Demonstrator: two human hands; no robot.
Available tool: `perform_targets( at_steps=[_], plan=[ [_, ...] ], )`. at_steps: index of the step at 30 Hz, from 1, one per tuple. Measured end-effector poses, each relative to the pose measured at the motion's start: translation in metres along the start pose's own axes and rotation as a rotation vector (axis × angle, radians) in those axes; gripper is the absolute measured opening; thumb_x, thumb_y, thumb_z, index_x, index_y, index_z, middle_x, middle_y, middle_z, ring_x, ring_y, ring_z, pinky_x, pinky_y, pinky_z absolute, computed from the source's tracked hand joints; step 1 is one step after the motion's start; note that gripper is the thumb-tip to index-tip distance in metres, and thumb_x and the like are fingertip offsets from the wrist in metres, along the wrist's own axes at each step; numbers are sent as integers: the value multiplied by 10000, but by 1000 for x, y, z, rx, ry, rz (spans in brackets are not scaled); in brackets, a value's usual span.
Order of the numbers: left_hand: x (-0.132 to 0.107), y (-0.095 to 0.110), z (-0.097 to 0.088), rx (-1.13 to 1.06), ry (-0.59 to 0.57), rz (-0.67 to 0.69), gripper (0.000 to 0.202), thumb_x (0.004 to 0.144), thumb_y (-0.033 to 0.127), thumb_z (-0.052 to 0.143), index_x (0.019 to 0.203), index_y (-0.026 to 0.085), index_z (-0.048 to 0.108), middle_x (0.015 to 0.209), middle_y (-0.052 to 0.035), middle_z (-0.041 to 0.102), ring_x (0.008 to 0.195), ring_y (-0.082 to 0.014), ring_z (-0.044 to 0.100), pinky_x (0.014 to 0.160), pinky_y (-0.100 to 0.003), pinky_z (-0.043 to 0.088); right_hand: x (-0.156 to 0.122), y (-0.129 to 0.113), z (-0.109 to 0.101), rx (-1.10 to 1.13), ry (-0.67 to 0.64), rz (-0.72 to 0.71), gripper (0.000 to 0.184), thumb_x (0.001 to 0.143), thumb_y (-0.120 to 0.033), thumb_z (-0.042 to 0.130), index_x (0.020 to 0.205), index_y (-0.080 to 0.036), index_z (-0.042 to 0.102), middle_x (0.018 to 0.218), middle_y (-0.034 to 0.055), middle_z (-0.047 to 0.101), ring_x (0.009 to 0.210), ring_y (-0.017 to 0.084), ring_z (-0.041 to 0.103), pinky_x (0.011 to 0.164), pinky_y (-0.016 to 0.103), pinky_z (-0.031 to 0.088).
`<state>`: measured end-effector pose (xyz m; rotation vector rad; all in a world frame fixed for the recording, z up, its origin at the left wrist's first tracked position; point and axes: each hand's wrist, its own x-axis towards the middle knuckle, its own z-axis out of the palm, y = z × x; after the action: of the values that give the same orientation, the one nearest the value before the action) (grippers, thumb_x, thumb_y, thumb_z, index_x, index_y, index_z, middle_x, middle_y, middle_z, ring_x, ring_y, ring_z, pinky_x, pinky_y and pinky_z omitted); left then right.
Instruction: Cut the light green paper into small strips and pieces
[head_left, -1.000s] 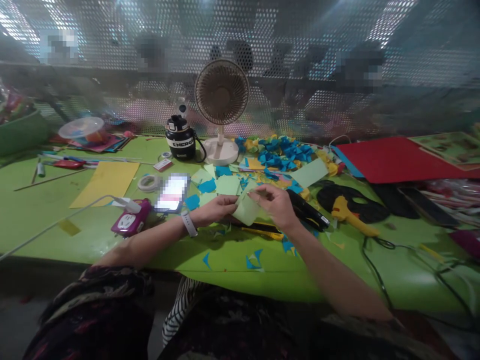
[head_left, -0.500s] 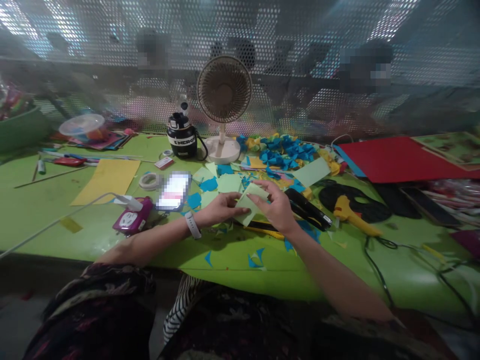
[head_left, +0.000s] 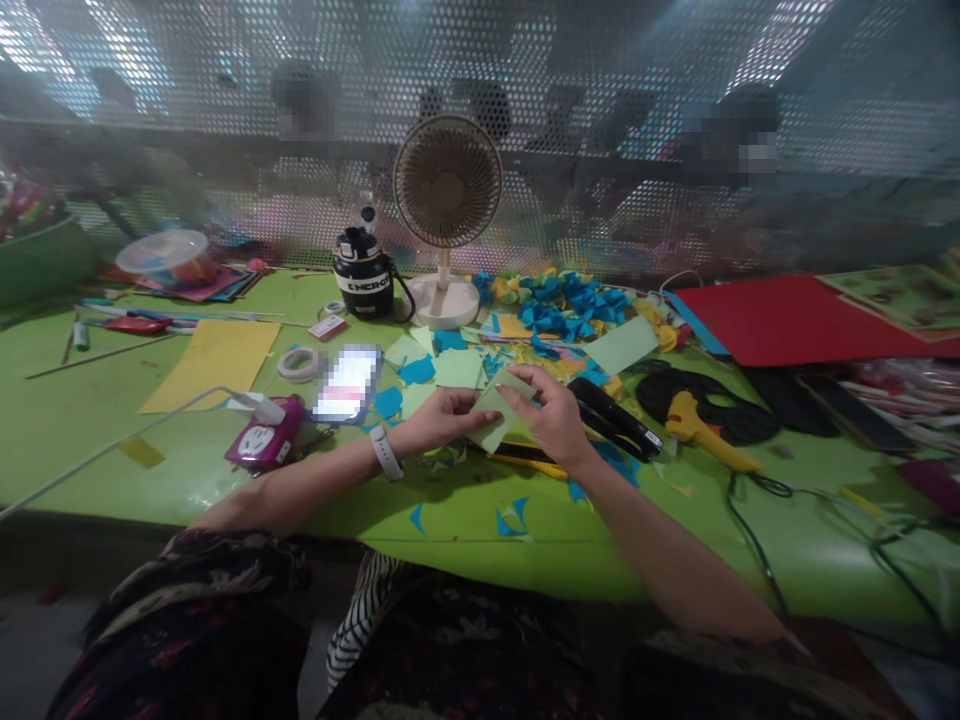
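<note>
green paper between both hands

A desk fan stands beside a black insulated bottle at the far edge of the green counter, with yellow card left and a red sheet right.

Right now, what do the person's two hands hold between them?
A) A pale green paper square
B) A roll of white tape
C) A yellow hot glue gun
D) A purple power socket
A. The fingers of the left hand and the right hand both rest on the pale green paper square between them.
</note>
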<state>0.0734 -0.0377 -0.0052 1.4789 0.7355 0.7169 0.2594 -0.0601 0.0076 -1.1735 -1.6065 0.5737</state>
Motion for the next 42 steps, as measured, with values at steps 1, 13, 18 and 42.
perform_targets(
  at_steps=[1,13,18,42],
  plan=[
    [0,0,0,-3,-2,1,449,733,549,752,755,127,600,653,10,544,564,-76,453,511,-215,351,0,0,0,-16,5,-17,296,846,-440,675,1024,-205,703,1014,59,762,924,233,708,823,351,565],
    [-2,2,1,79,8,38,514,754,595,719,632,165,465,582,54,387,526,-60,339,463,-205,256,-4,5,1,-353,32,-332,310,973,-368,517,1165,-192,684,1092,123,740,1021,261,695,911,414,555],
    [-2,1,1,83,0,46,508,768,587,707,634,167,452,588,58,369,522,-55,311,459,-207,235,-4,4,1,-360,33,-317,329,997,-385,459,1155,-203,684,1086,119,741,1020,254,694,915,406,548],
    [-2,-1,1,130,-74,114,490,825,557,663,627,179,423,584,63,324,522,-59,294,461,-215,224,-2,-6,-3,-231,49,-241,296,968,-405,475,859,-221,679,891,79,733,855,229,683,806,352,531]
  ],
)
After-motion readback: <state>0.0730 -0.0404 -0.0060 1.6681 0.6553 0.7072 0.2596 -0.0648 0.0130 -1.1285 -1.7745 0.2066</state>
